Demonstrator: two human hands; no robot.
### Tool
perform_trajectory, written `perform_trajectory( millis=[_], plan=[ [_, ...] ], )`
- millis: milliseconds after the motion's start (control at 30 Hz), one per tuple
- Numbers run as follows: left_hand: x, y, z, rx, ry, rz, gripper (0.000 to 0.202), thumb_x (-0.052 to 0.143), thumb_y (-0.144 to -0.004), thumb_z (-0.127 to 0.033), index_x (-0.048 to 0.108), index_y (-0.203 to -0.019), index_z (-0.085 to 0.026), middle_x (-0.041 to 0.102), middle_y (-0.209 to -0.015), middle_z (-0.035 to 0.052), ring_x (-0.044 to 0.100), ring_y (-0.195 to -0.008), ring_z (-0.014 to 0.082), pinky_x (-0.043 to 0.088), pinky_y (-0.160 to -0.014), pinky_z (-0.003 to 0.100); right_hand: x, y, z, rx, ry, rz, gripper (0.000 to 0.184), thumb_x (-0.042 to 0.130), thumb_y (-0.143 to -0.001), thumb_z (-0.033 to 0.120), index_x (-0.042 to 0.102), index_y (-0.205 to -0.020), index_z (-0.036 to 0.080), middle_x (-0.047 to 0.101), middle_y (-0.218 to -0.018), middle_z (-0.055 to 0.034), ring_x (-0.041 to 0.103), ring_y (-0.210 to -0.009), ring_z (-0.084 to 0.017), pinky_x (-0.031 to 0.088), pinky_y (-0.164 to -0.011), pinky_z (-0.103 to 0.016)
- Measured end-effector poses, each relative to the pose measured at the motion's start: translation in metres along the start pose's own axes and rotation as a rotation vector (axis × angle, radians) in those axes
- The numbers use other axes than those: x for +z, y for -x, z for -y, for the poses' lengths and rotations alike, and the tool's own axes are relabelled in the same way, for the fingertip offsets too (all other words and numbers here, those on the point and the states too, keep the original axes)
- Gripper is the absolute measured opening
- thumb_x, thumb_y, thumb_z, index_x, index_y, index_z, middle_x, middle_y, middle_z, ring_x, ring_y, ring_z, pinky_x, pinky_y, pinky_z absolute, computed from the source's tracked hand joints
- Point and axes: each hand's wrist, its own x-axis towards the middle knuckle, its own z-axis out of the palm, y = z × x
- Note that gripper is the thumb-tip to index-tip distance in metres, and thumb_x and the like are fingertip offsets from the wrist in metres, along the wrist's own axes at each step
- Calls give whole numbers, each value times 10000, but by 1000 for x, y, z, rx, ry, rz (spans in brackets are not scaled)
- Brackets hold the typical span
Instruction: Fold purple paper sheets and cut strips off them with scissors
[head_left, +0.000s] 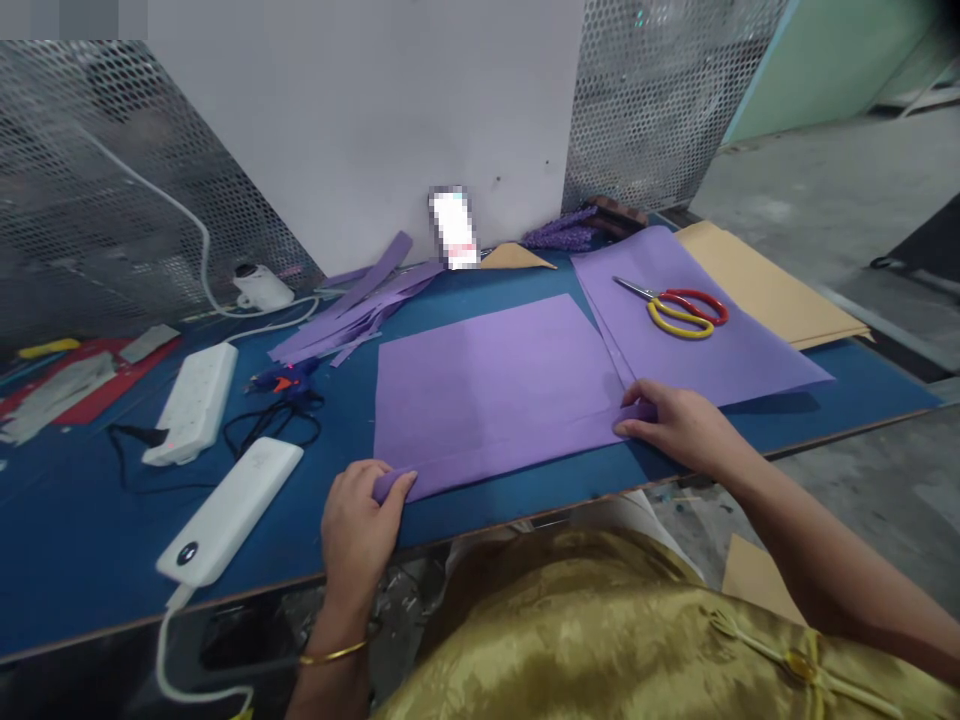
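A purple paper sheet (pixel 487 380) lies flat on the blue table (pixel 75 520), its near edge rolled or folded up into a narrow strip. My left hand (pixel 360 525) pinches the left end of that rolled edge, fingers closed around it. My right hand (pixel 679 425) presses and pinches the right end of the same edge. A second purple sheet (pixel 675 350) lies to the right, partly overlapping the first.
Red-and-yellow scissors (pixel 682 310) rest on the second sheet. Purple paper strips (pixel 352 310) are piled at the back. A white power bank (pixel 232 510), a power strip (pixel 191 400), a blue glue gun (pixel 285 378) and cables sit left. Tan paper (pixel 772 290) lies far right.
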Motion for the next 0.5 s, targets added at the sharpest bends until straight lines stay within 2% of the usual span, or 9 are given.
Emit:
perform_trajectory(
  millis=[133,267,333,367,433,500],
  plan=[
    [-1,3,-5,16,-71,-8,289,537,-921,-502,587,-832,-231,662,-936,75,591,-923,280,466,-855,422,1,4,4,-4,88,-20,242,687,-818,416,620,-978,247,684,-720,-4,639,-687,-234,369,-622,-305],
    [-5,10,-26,51,-243,-145,238,568,-932,-396,615,-1017,-179,644,-1113,154,572,-1042,334,453,-895,482,6,10,7,-99,216,-108,256,657,-865,388,596,-1042,212,732,-834,-58,677,-783,-265,400,-744,-351],
    [-5,12,-34,194,-261,-179,244,534,-950,-267,622,-1145,-150,631,-1178,181,558,-1115,336,432,-954,494,8,11,6,-121,239,-127,259,649,-874,375,589,-1060,205,734,-833,-63,681,-789,-267,398,-767,-358],
    [-4,12,-36,313,-234,-147,269,486,-957,-187,625,-1185,-153,640,-1172,172,565,-1118,312,432,-969,471,8,11,6,-122,240,-127,262,649,-874,372,588,-1067,205,733,-826,-60,681,-781,-262,396,-763,-353],
    [-3,10,-36,566,-146,-16,400,377,-942,-54,634,-1222,-179,674,-1117,125,591,-1063,248,456,-947,387,8,10,5,-120,237,-116,277,654,-870,377,591,-1079,207,728,-808,-52,678,-754,-252,390,-740,-339],
    [-2,9,-37,749,-98,106,498,325,-926,-10,626,-1276,-196,692,-1102,91,600,-1013,214,477,-890,331,7,8,4,-124,229,-100,294,659,-862,382,596,-1089,206,723,-786,-43,674,-730,-246,388,-723,-331]
  ],
)
